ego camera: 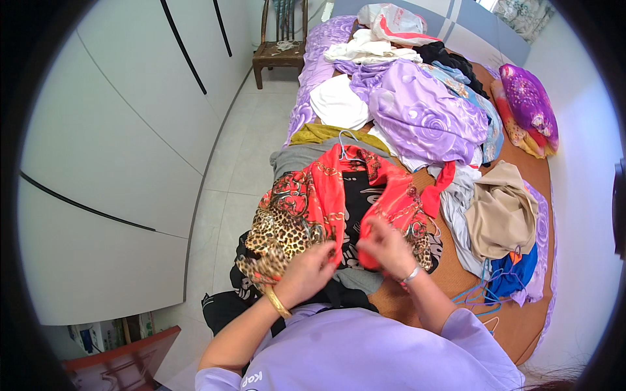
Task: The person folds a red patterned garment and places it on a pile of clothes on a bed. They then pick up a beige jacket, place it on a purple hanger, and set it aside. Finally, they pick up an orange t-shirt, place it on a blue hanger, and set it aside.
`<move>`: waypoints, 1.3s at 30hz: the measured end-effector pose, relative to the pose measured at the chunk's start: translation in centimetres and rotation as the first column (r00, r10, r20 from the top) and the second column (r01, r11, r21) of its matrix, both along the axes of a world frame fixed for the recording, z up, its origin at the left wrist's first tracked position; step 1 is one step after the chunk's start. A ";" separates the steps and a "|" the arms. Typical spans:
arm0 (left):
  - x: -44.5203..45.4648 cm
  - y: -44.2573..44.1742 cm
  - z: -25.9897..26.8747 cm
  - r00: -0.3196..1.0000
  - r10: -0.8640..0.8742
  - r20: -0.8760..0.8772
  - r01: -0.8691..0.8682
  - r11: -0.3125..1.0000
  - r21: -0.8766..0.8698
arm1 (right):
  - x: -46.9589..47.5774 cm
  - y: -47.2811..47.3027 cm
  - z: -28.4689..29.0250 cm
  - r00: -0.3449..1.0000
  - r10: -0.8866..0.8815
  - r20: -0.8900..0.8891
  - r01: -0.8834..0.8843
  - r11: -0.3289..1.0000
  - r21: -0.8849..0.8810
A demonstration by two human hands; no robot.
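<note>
A red garment with leopard and chain print (324, 183) lies spread out before me, its front open. The hook of a light-coloured hanger (344, 146) rises from its collar. Between the two front panels shows a black garment with pale lettering (356, 195). My left hand (309, 269), with a gold bangle at the wrist, pinches the lower front edge of the left panel. On the opposite panel's edge, my right hand (391, 250) has its thumb and fingers closed, somewhat blurred. Grey cloth (359, 279) lies below the hem.
Purple rose-patterned bedding (430, 112), white clothes (340, 102) and a plastic bag (391, 22) cover the far bed. To the right lie beige cloth (503, 210), loose hangers (472, 295) and folded bright bedding (530, 105). White cabinets (122, 161) and a wooden chair (279, 54) stand left.
</note>
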State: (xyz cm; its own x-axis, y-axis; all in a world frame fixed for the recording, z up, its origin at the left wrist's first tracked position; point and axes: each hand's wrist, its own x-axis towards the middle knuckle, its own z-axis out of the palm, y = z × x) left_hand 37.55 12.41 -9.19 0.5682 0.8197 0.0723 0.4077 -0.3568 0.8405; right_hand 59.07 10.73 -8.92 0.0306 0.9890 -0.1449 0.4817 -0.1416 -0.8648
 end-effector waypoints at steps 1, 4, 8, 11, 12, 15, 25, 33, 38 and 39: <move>-0.2 -0.9 0.1 0.996 -0.084 -0.034 0.081 0.993 -0.082 | -0.7 -0.8 -0.3 0.995 0.100 -0.018 -0.101 0.990 -0.098; -2.5 -2.4 1.0 0.974 -0.220 -0.043 0.200 0.940 -0.278 | -0.6 -2.8 -1.1 0.969 0.208 0.131 -0.201 0.978 -0.063; -7.0 -3.3 2.3 0.950 0.287 0.124 -0.231 0.911 -0.341 | 2.1 -4.0 -1.3 0.988 -0.058 0.146 0.065 0.997 -0.045; -10.4 -4.5 0.5 0.844 0.537 -0.012 -0.491 0.763 -0.420 | 4.9 -5.0 -0.2 0.930 -0.050 0.363 0.104 0.986 -0.130; -11.3 -5.0 0.1 0.853 0.509 -0.114 -0.511 0.773 -0.375 | 5.4 -5.4 0.2 0.900 -0.018 0.436 0.110 0.976 -0.187; -11.9 -7.2 -1.7 0.793 0.583 -0.176 -0.608 0.743 -0.280 | 6.2 -7.9 -1.2 0.815 -0.029 0.578 0.152 0.974 -0.166; -9.0 -6.0 -0.6 0.858 0.511 0.054 -0.203 0.434 -0.878 | 1.7 -8.5 -6.5 0.753 -0.418 -0.508 0.212 0.885 -0.415; -7.1 -5.4 0.4 0.995 0.100 0.029 -0.097 0.990 -0.099 | -0.1 -6.9 -2.1 0.611 -0.379 -0.695 0.160 0.919 -0.361; -7.4 -5.3 0.3 0.975 0.188 0.117 -0.055 0.717 -0.695 | -1.7 -6.4 -2.3 0.355 -0.572 -0.739 0.173 0.817 -0.549; -7.4 -5.3 0.7 0.935 0.279 0.218 -0.029 0.673 -0.739 | -2.0 -6.5 -1.8 0.347 -0.597 -0.723 0.144 0.796 -0.588</move>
